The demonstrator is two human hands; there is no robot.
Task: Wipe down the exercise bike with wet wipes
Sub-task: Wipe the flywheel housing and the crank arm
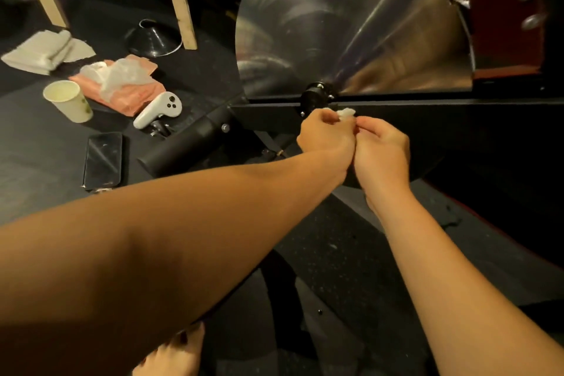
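The exercise bike's shiny metal flywheel fills the upper middle, above a black frame bar that runs to the right. My left hand and my right hand meet just below the wheel's black hub. Both pinch a small white wet wipe, which pokes out between their fingertips against the frame bar. Most of the wipe is hidden inside the fingers.
On the dark floor at left lie a pink wipes pack, a paper cup, a white controller, a phone, folded white cloths and a metal cone. Wooden table legs stand behind. A bare foot shows at the bottom.
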